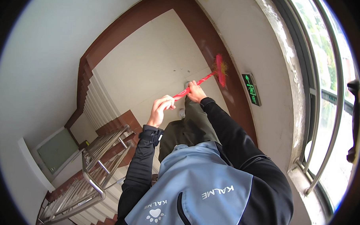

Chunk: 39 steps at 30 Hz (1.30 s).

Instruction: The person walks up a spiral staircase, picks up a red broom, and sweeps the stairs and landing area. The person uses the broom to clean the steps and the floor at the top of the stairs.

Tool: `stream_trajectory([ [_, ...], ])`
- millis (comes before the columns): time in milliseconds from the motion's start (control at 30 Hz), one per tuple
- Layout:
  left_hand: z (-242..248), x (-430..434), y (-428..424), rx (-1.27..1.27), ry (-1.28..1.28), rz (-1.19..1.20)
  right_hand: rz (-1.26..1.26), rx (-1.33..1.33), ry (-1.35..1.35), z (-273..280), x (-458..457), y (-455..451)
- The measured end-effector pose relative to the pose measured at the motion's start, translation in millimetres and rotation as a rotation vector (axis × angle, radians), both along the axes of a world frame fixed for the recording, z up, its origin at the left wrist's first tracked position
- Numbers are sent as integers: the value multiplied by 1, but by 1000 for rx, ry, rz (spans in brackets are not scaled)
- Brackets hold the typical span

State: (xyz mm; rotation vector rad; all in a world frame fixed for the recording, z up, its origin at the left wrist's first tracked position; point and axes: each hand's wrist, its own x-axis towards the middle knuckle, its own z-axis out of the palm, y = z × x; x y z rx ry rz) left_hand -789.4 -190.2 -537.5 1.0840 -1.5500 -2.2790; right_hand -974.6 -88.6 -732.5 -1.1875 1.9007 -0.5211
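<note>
A broom with a red-and-white striped handle (206,78) slants across the view in front of my legs. Its red head (220,70), with yellowish bristles, is at the dark red tile border (213,51) beside the right wall. My left hand (161,107) is wrapped around the upper end of the handle. Farther down toward the head, my right hand (195,91) also grips it. Below the handle lies the pale tiled landing floor (149,58), with a few small dark specks (181,71). Part of a shoe shows beneath my right hand.
Stairs (102,92) descend at the left edge of the landing. A stainless steel railing (91,180) stands at my lower left, by more steps. A green exit sign (251,89) hangs low on the right wall. Metal bars (337,88) cross the window at far right.
</note>
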Motion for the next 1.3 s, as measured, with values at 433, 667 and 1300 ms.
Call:
stream_trajectory([
  [433,-8,-10,-46,86,74,214,166,-95,32,-7,-44,-83],
  [667,-35,-51,-51,71,153,304,148,-53,69,-30,-80,-102],
  [1300,30,19,-72,-85,54,317,309,-166,-23,31,-9,-156],
])
